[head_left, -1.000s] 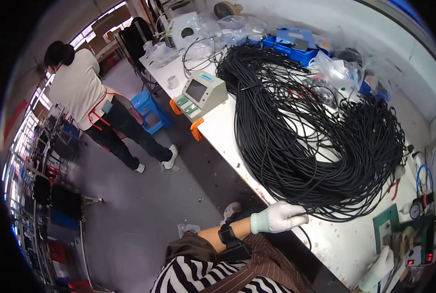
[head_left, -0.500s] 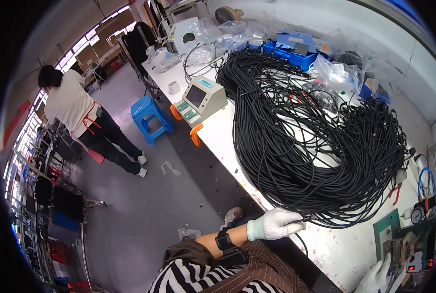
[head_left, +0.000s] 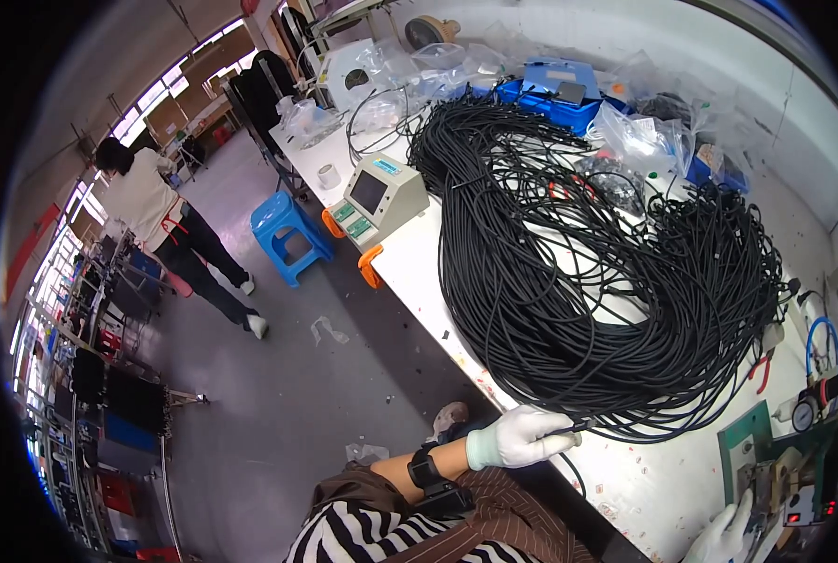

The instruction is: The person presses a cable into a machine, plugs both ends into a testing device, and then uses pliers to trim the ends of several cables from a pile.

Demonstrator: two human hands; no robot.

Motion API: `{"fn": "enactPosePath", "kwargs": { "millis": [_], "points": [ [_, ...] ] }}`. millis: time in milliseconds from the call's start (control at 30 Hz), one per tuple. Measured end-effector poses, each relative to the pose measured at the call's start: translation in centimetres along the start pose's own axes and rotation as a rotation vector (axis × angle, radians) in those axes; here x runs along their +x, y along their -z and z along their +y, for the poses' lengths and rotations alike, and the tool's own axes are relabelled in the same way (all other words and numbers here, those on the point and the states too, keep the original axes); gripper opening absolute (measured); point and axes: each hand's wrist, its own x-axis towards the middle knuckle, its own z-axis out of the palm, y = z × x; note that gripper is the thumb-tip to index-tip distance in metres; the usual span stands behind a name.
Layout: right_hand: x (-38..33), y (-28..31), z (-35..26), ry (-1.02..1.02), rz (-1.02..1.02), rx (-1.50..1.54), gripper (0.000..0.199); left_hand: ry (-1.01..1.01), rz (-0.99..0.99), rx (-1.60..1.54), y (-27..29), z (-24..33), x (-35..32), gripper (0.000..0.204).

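Observation:
My left hand (head_left: 524, 437), in a white glove, pinches a black cable (head_left: 578, 426) near its end, just over the table's front edge. Part of that cable hangs below the hand. Beside it lies a large curved heap of black cables (head_left: 569, 328). At the lower right, my gloved right hand (head_left: 722, 537) has its visible fingers stretched out against a green and metal bench fixture (head_left: 766, 474). Nothing shows clearly in that hand, and part of it is cut off by the picture's edge.
A grey tester box (head_left: 386, 197) with a screen stands on the white table (head_left: 410, 258). Blue boxes (head_left: 555, 98) and plastic bags line the back. Red-handled pliers (head_left: 761, 371) and a pressure gauge (head_left: 802, 415) are at right. A blue stool (head_left: 289, 235) and another person (head_left: 152, 202) are at left.
My left hand has shifted slightly left, still gripping the cable. My right hand stays at the fixture. The other person has moved a little and leans toward the racks on the left.

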Motion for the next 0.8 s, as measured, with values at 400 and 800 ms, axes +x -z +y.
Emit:
{"fn": "enactPosePath", "kwargs": {
  "millis": [400, 800],
  "points": [
    [-0.6, 0.3, 0.6, -0.095, -0.042, 0.057, 0.024, -0.023, 0.011, -0.026, -0.5, 0.4, -0.7, 0.014],
    [-0.9, -2.6, 3.5, -0.149, -0.086, 0.328, 0.030, 0.095, 0.099, 0.047, -0.2, -0.2, -1.1, 0.018]
  ]
}}
